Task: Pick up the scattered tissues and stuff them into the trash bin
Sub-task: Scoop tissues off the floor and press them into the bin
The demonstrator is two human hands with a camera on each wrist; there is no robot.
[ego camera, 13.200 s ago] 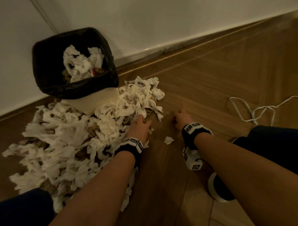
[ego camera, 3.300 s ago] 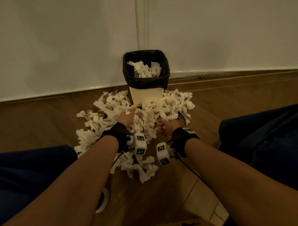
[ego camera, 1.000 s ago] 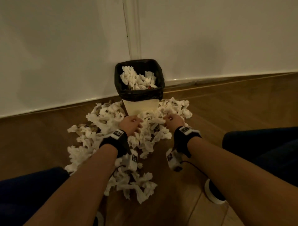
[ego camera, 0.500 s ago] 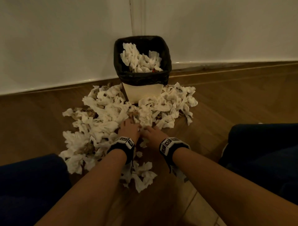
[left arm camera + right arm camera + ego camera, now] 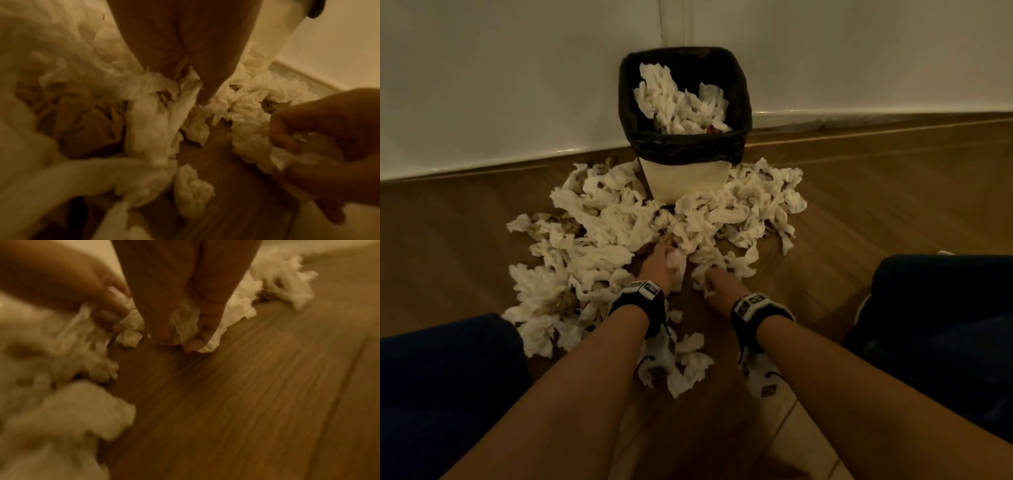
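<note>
The trash bin (image 5: 685,181), cream with a black liner, stands against the wall with tissues heaped inside. Crumpled white tissues (image 5: 606,233) lie in a wide pile on the floor around its foot. My left hand (image 5: 657,267) is at the near edge of the pile, fingers curled round a wad of tissue (image 5: 676,262). Beside it my right hand (image 5: 719,284) grips another clump (image 5: 185,324) just above the floor. In the left wrist view my left hand (image 5: 185,48) pinches a tissue strand (image 5: 185,94), and the right hand (image 5: 329,138) clutches tissue.
A white wall (image 5: 517,85) and baseboard run behind the bin. Bare wooden floor (image 5: 876,205) lies to the right of the pile. My knees in dark trousers (image 5: 441,394) frame both sides, with a white shoe edge (image 5: 859,308) at right. More tissues (image 5: 688,363) lie under my wrists.
Over the last second both hands drew back from the bin's foot to the near edge of the pile. Their fingers have closed on tissue.
</note>
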